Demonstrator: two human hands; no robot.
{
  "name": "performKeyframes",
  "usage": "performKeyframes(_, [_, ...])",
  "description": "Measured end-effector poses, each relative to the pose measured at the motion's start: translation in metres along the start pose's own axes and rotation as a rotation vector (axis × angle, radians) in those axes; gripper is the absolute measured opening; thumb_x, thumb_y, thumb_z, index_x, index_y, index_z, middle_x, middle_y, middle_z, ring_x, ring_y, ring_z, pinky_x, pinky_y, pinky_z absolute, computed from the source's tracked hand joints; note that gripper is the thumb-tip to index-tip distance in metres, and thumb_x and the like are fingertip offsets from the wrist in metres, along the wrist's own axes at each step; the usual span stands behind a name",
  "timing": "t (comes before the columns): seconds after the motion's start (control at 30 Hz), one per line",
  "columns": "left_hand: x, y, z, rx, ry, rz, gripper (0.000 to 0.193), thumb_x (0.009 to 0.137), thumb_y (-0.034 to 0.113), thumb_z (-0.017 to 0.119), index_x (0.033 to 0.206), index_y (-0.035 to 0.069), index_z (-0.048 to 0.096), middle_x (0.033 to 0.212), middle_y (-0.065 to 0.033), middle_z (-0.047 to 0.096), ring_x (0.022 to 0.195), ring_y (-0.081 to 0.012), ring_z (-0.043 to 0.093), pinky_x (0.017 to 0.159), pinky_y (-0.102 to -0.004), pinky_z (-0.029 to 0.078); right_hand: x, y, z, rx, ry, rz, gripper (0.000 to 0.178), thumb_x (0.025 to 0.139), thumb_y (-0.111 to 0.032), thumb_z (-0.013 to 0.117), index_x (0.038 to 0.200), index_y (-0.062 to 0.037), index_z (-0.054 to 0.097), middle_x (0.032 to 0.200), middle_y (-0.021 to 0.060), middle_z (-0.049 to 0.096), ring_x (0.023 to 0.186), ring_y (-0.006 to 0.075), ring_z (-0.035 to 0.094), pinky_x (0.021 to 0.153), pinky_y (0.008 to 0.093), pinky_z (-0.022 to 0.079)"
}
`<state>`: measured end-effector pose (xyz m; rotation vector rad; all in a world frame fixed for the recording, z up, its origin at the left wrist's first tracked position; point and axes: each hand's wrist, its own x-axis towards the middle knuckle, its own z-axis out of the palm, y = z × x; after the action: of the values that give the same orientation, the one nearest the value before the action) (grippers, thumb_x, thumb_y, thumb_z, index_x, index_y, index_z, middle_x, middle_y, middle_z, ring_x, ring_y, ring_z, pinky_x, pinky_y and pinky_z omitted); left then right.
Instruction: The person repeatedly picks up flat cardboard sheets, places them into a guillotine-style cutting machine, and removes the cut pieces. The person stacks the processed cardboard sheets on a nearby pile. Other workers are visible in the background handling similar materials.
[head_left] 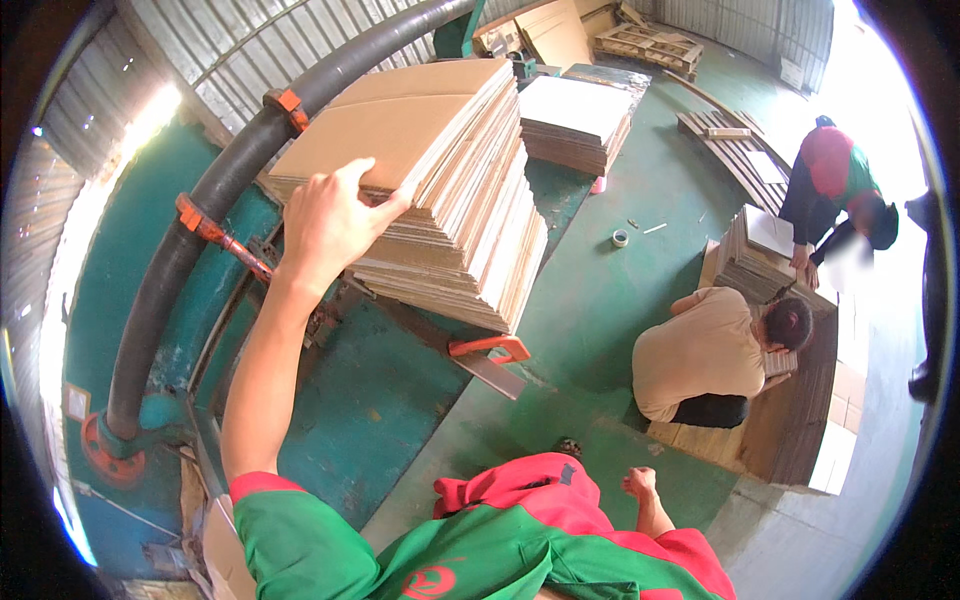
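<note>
A tall stack of brown cardboard sheets (pixel 400 105) stands in front of me, its layered side facing right. At the stack's near edge, my left hand (pixel 335 222) touches the top sheet with thumb and index finger spread apart. Its other fingers are bent and partly hidden behind the hand. Down by my body, to the right, my right hand (pixel 641 484) hangs over the green floor with loosely curled fingers. Nothing shows in it, and it touches nothing. Beneath the stack's near corner sits an orange handle-like metal part (pixel 490 347).
A thick black pipe (pixel 240 160) with orange clamps curves along the left. Beyond the stack is another pile with a white top (pixel 575 105). Two people, one crouching (pixel 700 350) and one bending (pixel 835 165), work at cardboard stacks to the right. Wooden pallets (pixel 648 48) lie farther back.
</note>
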<state>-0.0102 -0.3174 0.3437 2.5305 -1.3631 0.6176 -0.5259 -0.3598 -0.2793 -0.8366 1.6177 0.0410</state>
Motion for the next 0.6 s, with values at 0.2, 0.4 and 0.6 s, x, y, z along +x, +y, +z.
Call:
performKeyframes(0.2, [-0.011,-0.069,0.010,-0.326,-0.043,-0.047,0.062,0.081,0.036,0.074,0.130,0.003,0.056,0.084,-0.0157,0.070,0.078,-0.0215,0.069,0.070,-0.0346,0.053,-0.030,0.049,0.053,-0.265,-0.035,-0.014,0.030,0.084,-0.018,0.066,0.103,0.0049,0.067,0.078,0.0140,0.071,0.067,0.0230,0.070,0.058,0.0357,0.058])
performKeyframes(0.4, [-0.009,-0.124,0.038,-0.945,-0.153,-0.206,0.067,0.083,0.026,0.074,0.140,0.005,0.044,0.092,-0.0049,0.063,0.077,-0.0122,0.062,0.057,-0.0252,0.054,-0.078,0.056,0.093,-0.183,0.022,-0.228,0.028,0.085,-0.019,0.063,0.101,0.0036,0.067,0.082,0.0140,0.071,0.065,0.0213,0.069,0.057,0.0313,0.055])
performKeyframes(0.6, [0.014,-0.166,0.075,-1.662,0.115,-0.485,0.061,0.086,0.042,0.064,0.139,0.015,0.046,0.106,-0.0001,0.060,0.081,-0.0125,0.058,0.062,-0.0238,0.052,-0.136,0.073,0.110,0.101,0.147,-0.194,0.023,0.085,-0.014,0.061,0.098,0.0035,0.066,0.078,0.0122,0.070,0.062,0.0176,0.068,0.054,0.0303,0.054])
